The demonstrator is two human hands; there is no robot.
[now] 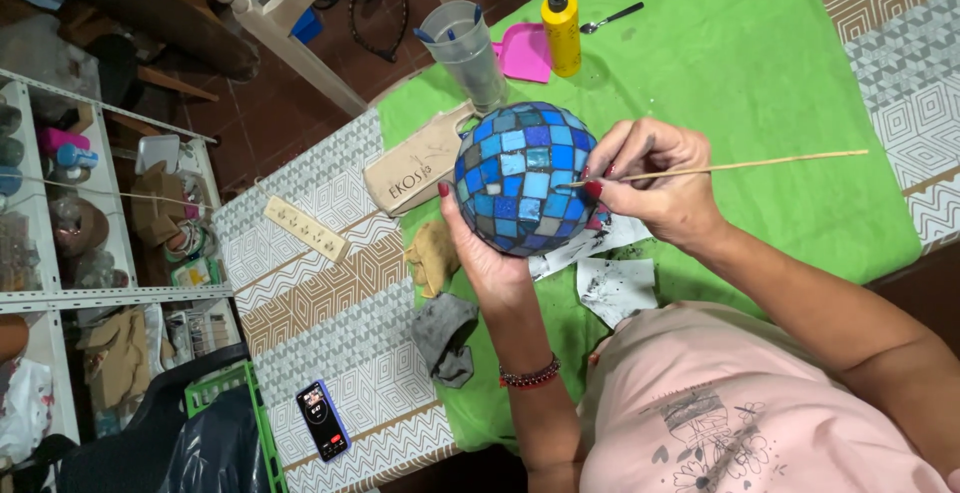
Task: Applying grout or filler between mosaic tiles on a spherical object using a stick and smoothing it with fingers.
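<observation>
A person seen from above holds a mosaic ball (525,178), covered in blue and turquoise square tiles, lifted above a green cloth (760,103) spread on the worktop (320,293). The left hand (480,253) cups the ball from below and behind, its fingers closed around the lower left of the ball. The right hand (655,188), just right of the ball, has its fingers pinched shut on a thin wooden stick (740,165), whose tip touches the ball's right side. Beyond the ball stand a clear plastic cup (465,53), a yellow squeeze bottle (561,31), a pink scoop (524,53) and a spoon (610,19). A tan pouch (415,168) lies left of the ball. Below the ball lie stained paper scraps (615,288), a beige rag (433,256) and a grey rag (443,336). Further left of the ball are a power strip (305,229) and, nearer the person, a smartphone (323,420).
</observation>
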